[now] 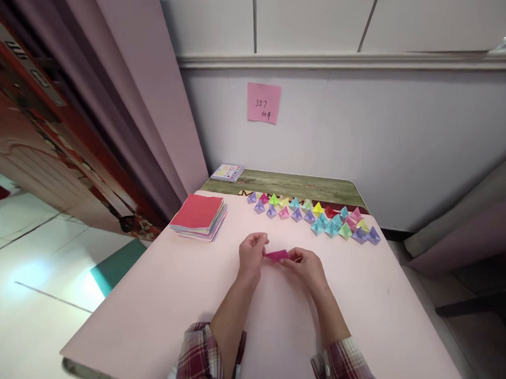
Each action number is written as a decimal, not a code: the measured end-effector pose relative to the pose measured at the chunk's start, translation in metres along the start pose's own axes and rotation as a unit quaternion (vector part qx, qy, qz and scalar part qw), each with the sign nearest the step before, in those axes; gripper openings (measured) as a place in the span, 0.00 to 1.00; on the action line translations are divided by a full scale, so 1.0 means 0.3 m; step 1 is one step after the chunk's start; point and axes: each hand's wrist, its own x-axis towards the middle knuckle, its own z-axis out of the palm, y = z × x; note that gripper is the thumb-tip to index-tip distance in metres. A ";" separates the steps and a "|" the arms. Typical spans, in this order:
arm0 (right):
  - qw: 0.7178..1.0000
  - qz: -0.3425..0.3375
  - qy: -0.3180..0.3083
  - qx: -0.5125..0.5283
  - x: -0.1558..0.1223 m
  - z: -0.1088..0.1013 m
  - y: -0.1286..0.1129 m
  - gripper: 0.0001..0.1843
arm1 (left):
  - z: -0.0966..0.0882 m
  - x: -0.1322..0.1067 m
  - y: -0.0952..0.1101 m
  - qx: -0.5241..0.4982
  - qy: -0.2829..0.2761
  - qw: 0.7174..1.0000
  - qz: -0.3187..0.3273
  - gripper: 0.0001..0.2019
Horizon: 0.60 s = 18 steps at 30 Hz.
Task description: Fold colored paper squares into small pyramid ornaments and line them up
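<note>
Between my two hands, above the middle of the table, is a small folded piece of magenta paper [277,255]. My left hand [252,253] pinches its left end. The fingers of my right hand [306,264] are closed on its right end. Beyond my hands, rows of small folded paper boats [296,214] in purple, blue, green, yellow, red and pink stand along the table's far side. A stack of coloured paper sheets [197,212], red on top, lies to the left of my hands.
The pale pink tabletop [155,314] has a wood-patterned strip [295,186] at its back, with a pack of paper [227,173] on its left end. A pink note [263,103] is on the wall. Curtains hang at left, beside a reddish door [40,152].
</note>
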 end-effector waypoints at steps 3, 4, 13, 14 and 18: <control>0.972 -0.006 0.075 0.221 0.016 -0.007 0.004 0.19 | 0.045 0.018 0.001 -0.083 0.022 0.996 0.002 0.14; 0.957 0.004 0.095 0.274 0.022 -0.007 0.005 0.20 | 0.053 0.015 -0.008 -0.086 0.016 0.996 0.000 0.14; 0.913 0.029 0.030 0.406 0.058 0.069 0.054 0.19 | 0.071 -0.025 -0.034 -0.041 -0.138 0.989 -0.023 0.16; 0.915 0.029 0.020 0.401 0.059 0.076 0.058 0.19 | 0.070 -0.020 -0.030 -0.045 -0.144 0.988 -0.032 0.15; 0.927 0.024 0.014 0.374 0.058 0.085 0.063 0.20 | 0.058 0.003 -0.024 -0.067 -0.148 0.985 -0.058 0.14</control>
